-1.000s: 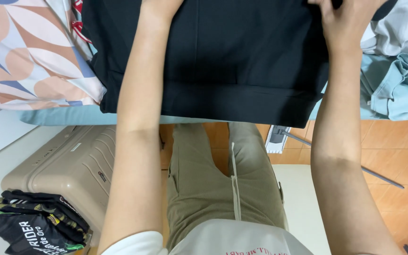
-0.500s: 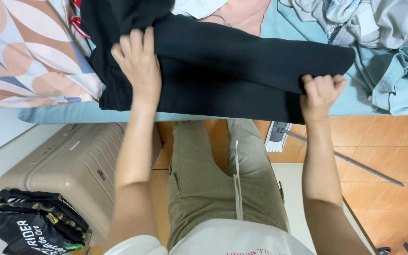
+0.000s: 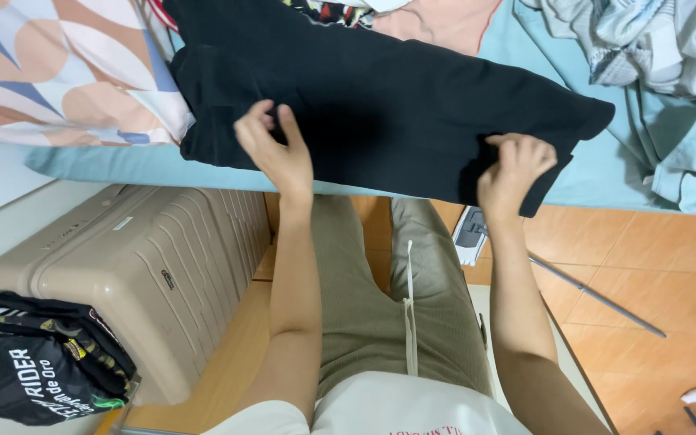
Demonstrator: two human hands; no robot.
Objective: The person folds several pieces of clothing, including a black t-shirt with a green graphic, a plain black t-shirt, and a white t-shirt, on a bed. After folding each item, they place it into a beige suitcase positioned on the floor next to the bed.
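A folded black garment [image 3: 388,105] lies across the near edge of a bed with a light blue sheet [image 3: 606,173]. My left hand [image 3: 271,149] rests on the garment's left part, fingers curled and pinching at the cloth. My right hand [image 3: 513,169] grips the garment's near right corner between thumb and fingers. Both forearms reach up from my lap, where I sit in olive trousers.
A beige hard-shell suitcase [image 3: 147,274] lies at my left with folded black printed clothes [image 3: 38,362] stacked on it. A patterned pillow [image 3: 58,68] sits at the bed's left. Crumpled grey and blue clothes [image 3: 662,56] pile at the right. Orange tiled floor [image 3: 646,258] lies to the right.
The wide black garment has been folded into a narrower band. Both hands drew back from the far side toward the bed's near edge, the right hand taking hold of the near right corner.
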